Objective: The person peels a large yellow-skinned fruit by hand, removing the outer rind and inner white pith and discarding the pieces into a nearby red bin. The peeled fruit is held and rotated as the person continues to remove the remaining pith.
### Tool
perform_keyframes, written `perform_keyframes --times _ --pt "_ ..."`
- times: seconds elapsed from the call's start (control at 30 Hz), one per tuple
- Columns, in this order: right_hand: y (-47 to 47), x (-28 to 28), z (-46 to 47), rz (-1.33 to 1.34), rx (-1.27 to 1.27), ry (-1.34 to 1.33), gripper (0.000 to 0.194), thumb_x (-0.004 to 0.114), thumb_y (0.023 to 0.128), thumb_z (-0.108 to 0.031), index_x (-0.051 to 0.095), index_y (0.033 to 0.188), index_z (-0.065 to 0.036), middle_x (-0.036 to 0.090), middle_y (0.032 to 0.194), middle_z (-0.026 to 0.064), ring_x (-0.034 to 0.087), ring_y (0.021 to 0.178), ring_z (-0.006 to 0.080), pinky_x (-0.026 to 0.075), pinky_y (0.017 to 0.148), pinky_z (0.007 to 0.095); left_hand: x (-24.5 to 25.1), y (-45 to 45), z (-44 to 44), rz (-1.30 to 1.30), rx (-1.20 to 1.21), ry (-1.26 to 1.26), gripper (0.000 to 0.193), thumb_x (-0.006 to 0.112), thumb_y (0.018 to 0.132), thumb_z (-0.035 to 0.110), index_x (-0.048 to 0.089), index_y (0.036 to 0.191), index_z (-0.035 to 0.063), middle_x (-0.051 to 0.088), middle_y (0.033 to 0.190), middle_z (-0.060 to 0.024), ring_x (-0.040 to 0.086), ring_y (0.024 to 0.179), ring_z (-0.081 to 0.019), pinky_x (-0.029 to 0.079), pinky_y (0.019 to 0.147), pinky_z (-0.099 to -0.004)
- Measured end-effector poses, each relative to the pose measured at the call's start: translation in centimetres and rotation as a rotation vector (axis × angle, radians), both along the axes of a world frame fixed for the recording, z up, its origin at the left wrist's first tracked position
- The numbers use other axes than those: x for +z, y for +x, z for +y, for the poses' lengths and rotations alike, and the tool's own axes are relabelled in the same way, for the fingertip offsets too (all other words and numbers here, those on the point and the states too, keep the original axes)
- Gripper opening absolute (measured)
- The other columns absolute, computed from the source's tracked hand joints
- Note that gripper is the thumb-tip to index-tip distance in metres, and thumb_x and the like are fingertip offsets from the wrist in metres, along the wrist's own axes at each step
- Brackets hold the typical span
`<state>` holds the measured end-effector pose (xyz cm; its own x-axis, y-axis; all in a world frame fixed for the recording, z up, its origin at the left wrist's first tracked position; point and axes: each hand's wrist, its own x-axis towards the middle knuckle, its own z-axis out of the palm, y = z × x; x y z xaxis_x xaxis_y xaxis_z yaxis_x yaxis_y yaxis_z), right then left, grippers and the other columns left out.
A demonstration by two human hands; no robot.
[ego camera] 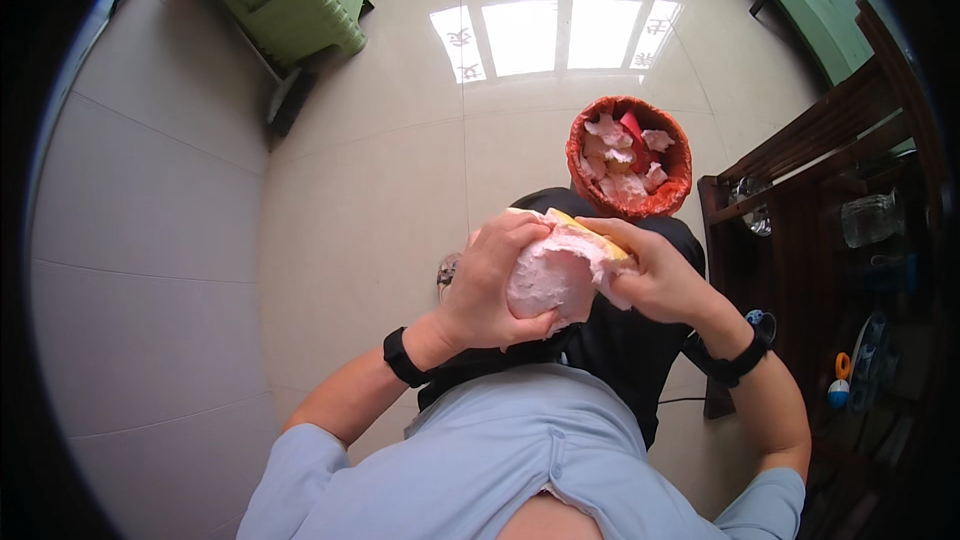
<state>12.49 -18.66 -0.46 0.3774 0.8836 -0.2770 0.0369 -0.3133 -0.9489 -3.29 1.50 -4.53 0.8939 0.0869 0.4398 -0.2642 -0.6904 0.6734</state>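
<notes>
A partly peeled pomelo [551, 281] is held above my lap, its pinkish-white pith facing up. My left hand [491, 281] wraps around its left side, with the thumb along the lower edge. At the upper right, my right hand [656, 270] pinches a thick flap of yellow peel [589, 232], which stands away from the fruit and shows its torn pith edge. Whether the flap is still joined at its left end is hard to tell. Just beyond my knees, a round bin with a red bag liner [576, 146] holds torn pith pieces [607, 131] and a red item.
A dark wooden shelf unit [817, 135] stands close on my right, with a glass jar [874, 217] and small items inside. A green plastic stool [285, 4] is at the far left, beside the pale tiled wall [150, 210]. Window light reflects off the tiled floor [360, 187].
</notes>
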Motion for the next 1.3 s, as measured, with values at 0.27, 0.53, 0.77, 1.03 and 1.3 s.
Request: perform_keyframes --times 0.27,0.53,0.77,1.03,1.3 --pt "-1.5 1.0 2.0 -0.904 0.105 -0.221 0.065 0.073 0.073 -0.005 0.056 0.135 0.001 0.071 0.106 0.0236 0.071 0.091 0.0419 0.058 0.079 0.0496 0.5 0.2 -1.4 -0.025 -0.002 0.113 0.084 0.087 0.059 0.029 0.054 0.133 0.0067 0.058 0.133 -0.0159 0.055 0.129 -0.0352 0.035 0.115 -0.0574" --pt "-1.7 -0.2 3.3 -0.575 -0.053 -0.244 0.048 0.075 0.077 -0.004 0.066 0.123 0.001 0.076 0.099 0.0208 0.075 0.093 0.0346 0.059 0.081 0.0382 -0.1 -0.7 -0.6 -0.054 0.006 0.068 0.083 0.089 0.057 0.028 0.056 0.131 0.0078 0.059 0.133 -0.0160 0.057 0.126 -0.0369 0.037 0.113 -0.0579" --pt "0.5 -1.9 3.7 -0.320 -0.099 -0.019 0.033 0.067 0.084 -0.006 0.074 0.116 0.000 0.077 0.097 0.0165 0.075 0.088 0.0250 0.058 0.080 0.0355 -0.3 -1.2 0.0 -0.087 0.016 0.016 0.081 0.090 0.056 0.025 0.057 0.129 0.0082 0.060 0.131 -0.0153 0.057 0.125 -0.0354 0.038 0.114 -0.0591" --pt "3.0 -2.3 2.8 -0.128 0.019 -0.037 0.028 0.064 0.095 -0.006 0.072 0.121 -0.002 0.074 0.104 0.0048 0.066 0.096 0.0114 0.053 0.087 0.0289 -0.3 -1.3 0.8 -0.108 0.007 -0.005 0.081 0.091 0.056 0.026 0.058 0.128 0.0095 0.061 0.130 -0.0152 0.060 0.121 -0.0367 0.038 0.113 -0.0595" --pt "5.4 -4.3 2.1 0.021 0.087 0.008 0.028 0.070 0.093 -0.004 0.071 0.121 -0.002 0.073 0.107 0.0002 0.064 0.099 0.0092 0.052 0.088 0.0274 -0.2 -2.3 1.7 -0.123 0.002 -0.013 0.080 0.090 0.057 0.025 0.058 0.128 0.0086 0.060 0.131 -0.0167 0.058 0.123 -0.0384 0.041 0.112 -0.0575"
